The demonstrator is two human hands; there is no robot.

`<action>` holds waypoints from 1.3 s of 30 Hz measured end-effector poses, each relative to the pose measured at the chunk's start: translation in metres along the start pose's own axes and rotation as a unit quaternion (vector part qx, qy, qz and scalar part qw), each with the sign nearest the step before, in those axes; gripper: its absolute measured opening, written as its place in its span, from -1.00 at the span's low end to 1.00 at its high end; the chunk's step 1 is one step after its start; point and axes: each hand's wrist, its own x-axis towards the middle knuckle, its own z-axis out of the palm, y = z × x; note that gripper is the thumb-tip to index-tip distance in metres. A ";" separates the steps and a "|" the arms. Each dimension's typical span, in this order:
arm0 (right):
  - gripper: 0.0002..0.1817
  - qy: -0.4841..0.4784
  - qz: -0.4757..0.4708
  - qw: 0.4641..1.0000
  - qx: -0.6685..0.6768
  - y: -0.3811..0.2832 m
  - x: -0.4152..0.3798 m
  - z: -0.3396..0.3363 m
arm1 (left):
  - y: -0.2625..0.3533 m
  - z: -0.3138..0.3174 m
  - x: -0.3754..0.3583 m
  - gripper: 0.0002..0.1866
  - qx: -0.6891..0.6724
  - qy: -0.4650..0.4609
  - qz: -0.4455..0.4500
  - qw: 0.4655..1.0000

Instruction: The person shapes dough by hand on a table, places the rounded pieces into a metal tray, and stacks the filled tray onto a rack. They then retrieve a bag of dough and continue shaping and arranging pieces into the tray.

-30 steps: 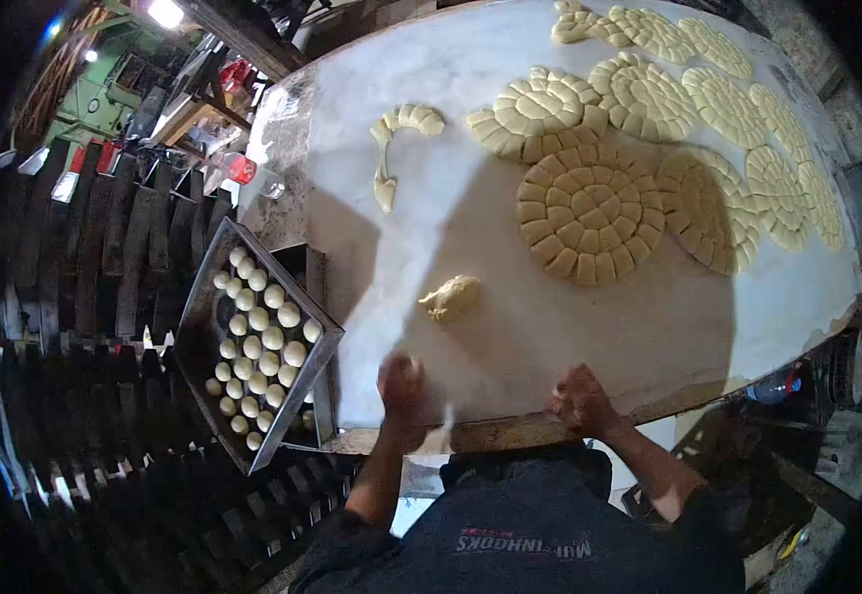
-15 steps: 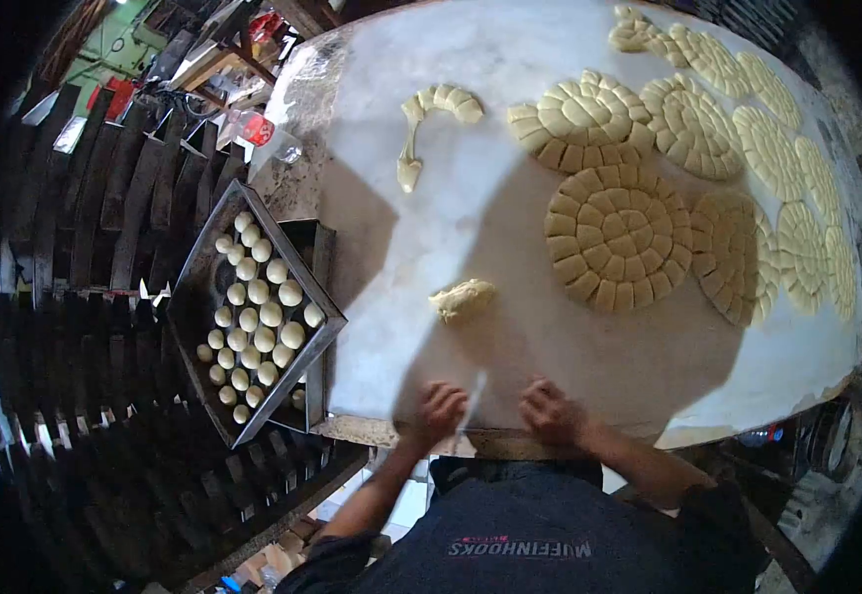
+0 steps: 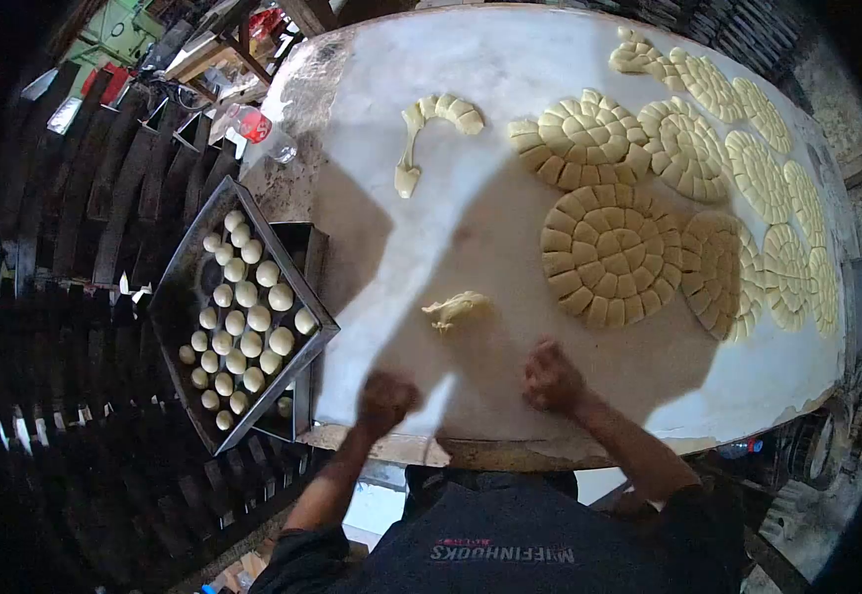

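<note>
My left hand [image 3: 388, 401] is over the near part of the table, its fingers curled in and slightly blurred. My right hand [image 3: 550, 381] is also closed, knuckles up, to the right. What either hand holds, if anything, is hidden. Between and beyond them lies a rough lump of dough [image 3: 459, 310], apart from both hands. Farther off is a curved strip of dough [image 3: 443, 111], cut into pieces at one end and trailing into a thin tail. Closest to my right hand is a large round spiral of cut dough pieces [image 3: 611, 255].
Several more dough spirals [image 3: 686, 148] spread over the right side of the table [image 3: 421, 247]. At the left edge, a tilted metal tray [image 3: 302, 287] holds rows of dough balls [image 3: 246, 294], above another metal tray [image 3: 314, 259]. A clear plastic bottle [image 3: 268, 134] lies at the far left corner.
My hands have moved apart: the left one leftward, the right one slightly forward. The dough lump keeps its place but its outline looks more ragged. The whole view has shifted a little.
</note>
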 end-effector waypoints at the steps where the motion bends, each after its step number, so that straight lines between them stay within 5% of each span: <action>1: -0.74 0.017 0.059 0.998 -0.017 0.010 0.014 -0.013 | -0.008 -0.010 0.020 -0.84 0.039 0.036 0.011 0.999; 3: -0.77 0.030 0.119 0.992 -0.036 0.019 0.045 -0.015 | -0.023 -0.029 0.062 -0.86 0.118 0.110 0.024 0.987; 5: -0.80 0.169 0.226 0.956 -0.081 0.007 0.081 0.009 | -0.011 -0.002 0.104 -0.89 0.056 0.203 -0.051 0.976; 7: -0.80 0.184 0.292 0.936 -0.067 -0.015 0.092 0.036 | 0.027 -0.013 0.126 -0.88 -0.053 0.141 0.001 0.989; 8: -0.81 0.211 0.353 0.910 -0.054 -0.022 0.097 0.042 | 0.062 -0.040 0.126 -0.85 -0.080 0.089 -0.098 0.988; 11: -0.80 0.196 0.212 0.956 -0.055 -0.060 0.061 0.050 | 0.050 0.015 0.059 -0.76 -0.108 0.097 0.039 0.989; 13: -0.81 0.155 0.260 0.952 -0.047 -0.069 0.039 0.028 | 0.038 0.000 0.031 -0.74 -0.061 0.078 0.124 0.987; 15: -0.81 0.108 0.312 0.943 -0.032 -0.087 0.027 0.015 | 0.042 -0.040 0.010 -0.74 -0.084 -0.090 -0.010 0.992; 16: -0.78 0.216 0.441 0.846 0.206 -0.091 0.032 0.009 | 0.038 -0.052 0.008 -0.74 -0.087 -0.094 -0.002 0.992; 17: -0.74 0.307 0.522 0.673 0.426 -0.099 0.039 0.008 | 0.032 -0.062 0.014 -0.72 -0.202 -0.121 -0.038 0.971; 18: -0.74 0.312 0.520 0.672 0.425 -0.114 0.050 0.012 | 0.028 -0.074 0.019 -0.69 -0.312 -0.146 -0.076 0.936; 20: -0.70 0.246 0.426 0.651 0.578 -0.150 0.090 0.029 | 0.033 -0.091 0.023 -0.65 -0.310 -0.131 -0.051 0.940; 21: -0.70 0.249 0.421 0.653 0.579 -0.171 0.114 0.040 | 0.034 -0.097 0.023 -0.61 -0.309 -0.117 -0.030 0.944; 23: -0.55 0.174 0.415 0.849 0.276 -0.206 0.153 0.061 | 0.021 -0.099 0.015 -0.62 -0.289 -0.090 -0.015 0.953; 25: -0.55 0.228 0.383 0.867 0.224 -0.210 0.157 0.071 | 0.021 -0.115 0.019 -0.62 -0.270 -0.063 0.003 0.961; 28: -0.58 0.265 0.371 0.876 0.155 -0.213 0.156 0.066 | 0.033 -0.115 0.011 -0.67 -0.449 -0.106 -0.120 0.879; 34: -0.71 0.308 0.374 0.873 0.053 -0.200 0.110 0.049 | 0.075 -0.096 0.023 -0.82 -0.264 -0.042 0.046 0.962; 36: -0.74 0.316 0.350 0.882 -0.001 -0.166 0.077 0.048 | 0.077 -0.063 0.030 -0.83 -0.269 -0.153 0.115 0.944; 39: -0.72 0.287 0.424 0.858 -0.027 -0.114 0.037 0.024 | 0.108 -0.079 0.054 -0.81 -0.222 -0.093 0.053 0.969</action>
